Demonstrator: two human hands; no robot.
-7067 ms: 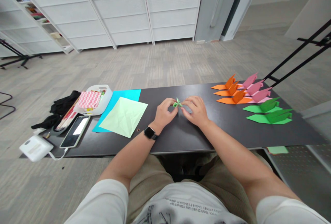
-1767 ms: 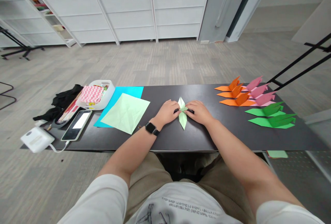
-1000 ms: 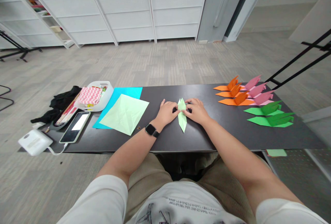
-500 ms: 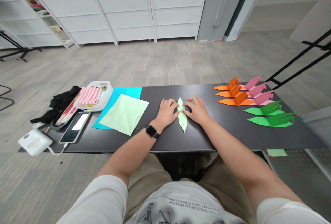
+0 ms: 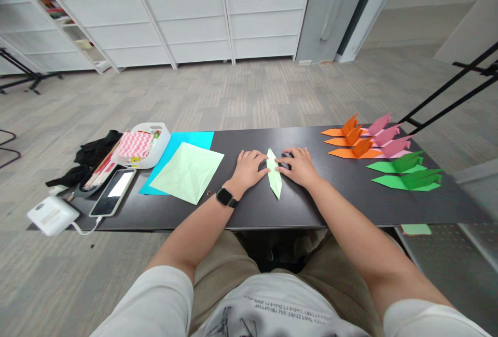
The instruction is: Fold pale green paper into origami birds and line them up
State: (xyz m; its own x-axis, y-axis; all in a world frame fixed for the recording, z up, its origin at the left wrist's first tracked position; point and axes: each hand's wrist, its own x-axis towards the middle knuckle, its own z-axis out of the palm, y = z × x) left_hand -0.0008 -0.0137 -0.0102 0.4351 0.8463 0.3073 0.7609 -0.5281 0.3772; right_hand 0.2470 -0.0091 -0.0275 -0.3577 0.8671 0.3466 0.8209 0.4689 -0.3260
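A narrow, pale green folded paper (image 5: 274, 176) lies lengthwise on the dark table, pointed at both ends. At its left edge is my left hand (image 5: 251, 170), thumb and forefinger tips touching the paper, with a gap between them. My right hand (image 5: 299, 166) rests on the other side, its fingers spread and the forefinger and thumb tips against the right edge. Neither hand lifts the paper. To the left, a creased pale green square sheet (image 5: 189, 171) lies over blue paper (image 5: 194, 138).
Folded birds in orange (image 5: 352, 147), pink (image 5: 391, 142) and green (image 5: 408, 178) stand at the right of the dark table (image 5: 241, 212). On the left are a white basket (image 5: 161, 145), a phone (image 5: 112, 191), a white power bank (image 5: 52, 215) and black cloth (image 5: 97, 147).
The fingers of both hands have drawn slightly outward, so more of the folded paper's middle shows. The paper has stayed nearly in place.
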